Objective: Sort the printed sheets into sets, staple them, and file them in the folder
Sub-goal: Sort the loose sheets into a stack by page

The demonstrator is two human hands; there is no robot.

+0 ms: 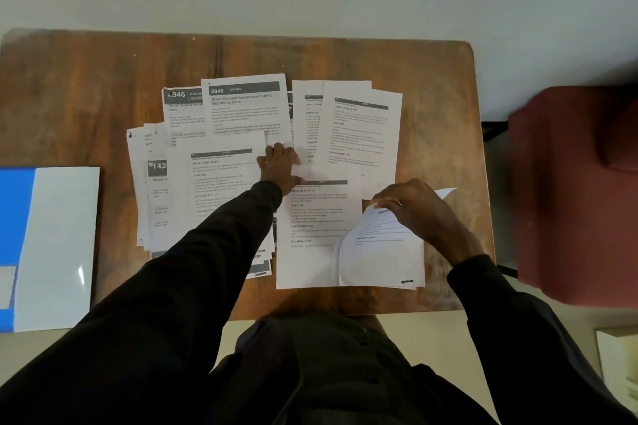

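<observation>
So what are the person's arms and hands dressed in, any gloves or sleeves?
Both arms wear long, plain, near-black sleeves, the left sleeve and right sleeve ending at the wrists. The left hand and right hand are bare, with no gloves. No markings show on the fabric.

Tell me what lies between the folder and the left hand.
Head view: a bare table strip, then overlapping printed sheets up to the left hand.

The wooden desk (86, 97) carries overlapping printed sheets (248, 107) spread across its centre. A blue-and-white folder (58, 245) lies at its left edge.
</observation>
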